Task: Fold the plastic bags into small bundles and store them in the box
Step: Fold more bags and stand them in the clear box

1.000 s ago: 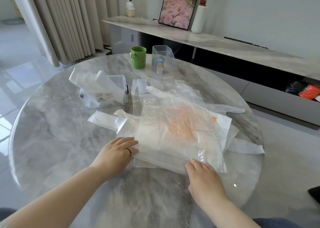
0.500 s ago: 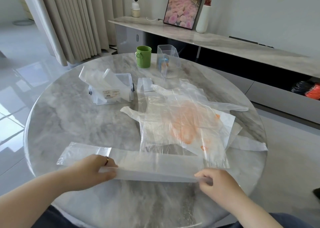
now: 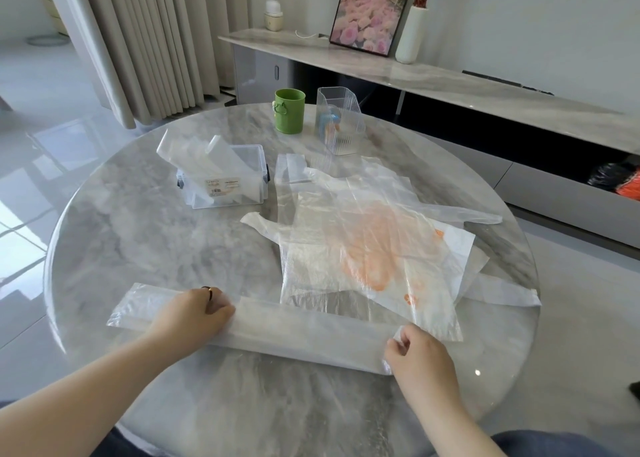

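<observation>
A clear plastic bag folded into a long strip (image 3: 304, 332) lies across the near part of the round marble table (image 3: 138, 248). My left hand (image 3: 194, 314) grips the strip near its left third, fingers curled on it. My right hand (image 3: 415, 352) pinches the strip's right end. Behind the strip lies a pile of flat plastic bags (image 3: 374, 248), one with an orange print. A clear plastic box (image 3: 225, 186) stands at the back left with folded bags sticking out of its open top.
A green cup (image 3: 290, 115) and a ribbed clear holder (image 3: 339, 120) stand at the far side of the table. Behind the table runs a low marble sideboard (image 3: 450, 82) with a picture, a vase and a small camera. Curtains hang at the left.
Both hands pulled one folded bag off the pile toward the table's near edge. It now lies there as a long strip, held at both ends.
</observation>
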Action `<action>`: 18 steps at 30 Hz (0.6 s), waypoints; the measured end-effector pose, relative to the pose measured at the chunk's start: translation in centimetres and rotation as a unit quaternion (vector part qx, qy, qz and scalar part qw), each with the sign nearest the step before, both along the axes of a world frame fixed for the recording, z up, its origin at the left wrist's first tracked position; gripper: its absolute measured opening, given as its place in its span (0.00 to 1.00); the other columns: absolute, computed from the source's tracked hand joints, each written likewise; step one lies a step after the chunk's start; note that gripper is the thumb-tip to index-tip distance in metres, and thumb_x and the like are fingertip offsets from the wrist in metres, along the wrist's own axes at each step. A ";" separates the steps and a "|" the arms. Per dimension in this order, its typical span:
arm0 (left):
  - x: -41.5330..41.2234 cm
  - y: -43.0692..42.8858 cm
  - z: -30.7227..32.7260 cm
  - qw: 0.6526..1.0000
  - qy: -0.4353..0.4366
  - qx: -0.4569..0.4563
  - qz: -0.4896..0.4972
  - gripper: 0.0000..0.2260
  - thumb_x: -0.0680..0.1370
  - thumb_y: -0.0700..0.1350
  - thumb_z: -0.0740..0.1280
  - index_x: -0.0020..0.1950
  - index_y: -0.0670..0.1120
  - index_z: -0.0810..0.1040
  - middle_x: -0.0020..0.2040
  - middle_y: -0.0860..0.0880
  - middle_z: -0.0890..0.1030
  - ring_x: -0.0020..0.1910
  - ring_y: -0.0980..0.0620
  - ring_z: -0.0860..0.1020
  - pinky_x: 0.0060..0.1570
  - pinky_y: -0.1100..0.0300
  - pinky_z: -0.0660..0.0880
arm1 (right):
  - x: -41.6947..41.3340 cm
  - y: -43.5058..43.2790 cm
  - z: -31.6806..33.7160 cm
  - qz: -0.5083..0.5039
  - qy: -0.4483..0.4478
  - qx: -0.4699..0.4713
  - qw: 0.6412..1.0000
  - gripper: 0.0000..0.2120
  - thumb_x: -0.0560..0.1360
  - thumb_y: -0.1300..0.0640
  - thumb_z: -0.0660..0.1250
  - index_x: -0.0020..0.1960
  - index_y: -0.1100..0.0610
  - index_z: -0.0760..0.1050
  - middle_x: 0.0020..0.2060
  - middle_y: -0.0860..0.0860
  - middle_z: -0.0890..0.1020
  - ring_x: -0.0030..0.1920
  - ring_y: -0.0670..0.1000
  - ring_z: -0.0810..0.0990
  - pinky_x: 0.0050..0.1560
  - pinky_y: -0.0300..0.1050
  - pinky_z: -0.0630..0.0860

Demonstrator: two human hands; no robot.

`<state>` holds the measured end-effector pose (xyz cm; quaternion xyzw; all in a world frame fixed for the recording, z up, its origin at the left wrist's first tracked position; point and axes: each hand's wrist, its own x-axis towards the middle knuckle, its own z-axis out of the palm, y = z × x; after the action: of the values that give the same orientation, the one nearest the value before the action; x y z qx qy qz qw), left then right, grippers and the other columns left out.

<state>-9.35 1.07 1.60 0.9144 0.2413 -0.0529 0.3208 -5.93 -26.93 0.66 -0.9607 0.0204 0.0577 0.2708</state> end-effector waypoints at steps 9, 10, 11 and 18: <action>-0.2 -1.5 0.2 0.968 -0.069 0.221 -0.098 0.13 0.75 0.42 0.64 0.59 0.50 0.73 0.54 0.49 0.77 0.58 0.46 0.73 0.58 0.56 0.65 | 0.1 0.4 0.3 0.030 -0.013 -0.127 0.991 0.16 0.76 0.57 0.55 0.32 0.54 0.53 0.30 0.47 0.63 0.38 0.50 0.65 0.29 0.40 0.56; -0.3 -1.7 0.0 0.951 -0.148 0.247 -0.115 0.15 0.72 0.40 0.63 0.58 0.47 0.76 0.52 0.46 0.79 0.56 0.45 0.73 0.59 0.54 0.64 | 0.1 0.5 0.4 0.031 -0.013 -0.132 0.991 0.16 0.76 0.57 0.55 0.32 0.54 0.53 0.30 0.47 0.63 0.39 0.50 0.65 0.30 0.41 0.57; -0.3 -2.0 -0.4 0.930 -0.210 0.264 -0.148 0.16 0.69 0.40 0.60 0.55 0.45 0.78 0.50 0.45 0.81 0.54 0.46 0.72 0.59 0.53 0.63 | 0.1 0.5 0.4 0.031 -0.013 -0.136 0.990 0.16 0.76 0.57 0.55 0.32 0.54 0.53 0.30 0.47 0.63 0.39 0.50 0.65 0.31 0.41 0.57; -1.4 -8.5 -3.0 0.917 -0.140 0.227 -0.298 0.22 0.81 0.48 0.38 0.63 0.46 0.67 0.58 0.50 0.81 0.61 0.52 0.76 0.67 0.57 0.50 | -0.1 0.4 0.7 0.039 -0.017 -0.138 0.990 0.17 0.76 0.56 0.55 0.32 0.53 0.52 0.30 0.47 0.63 0.39 0.51 0.65 0.35 0.42 0.59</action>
<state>-10.70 -7.46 -1.45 0.9902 -0.0838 0.0388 0.1050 -6.00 -26.49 1.36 -0.9897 -0.0138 0.0484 0.1339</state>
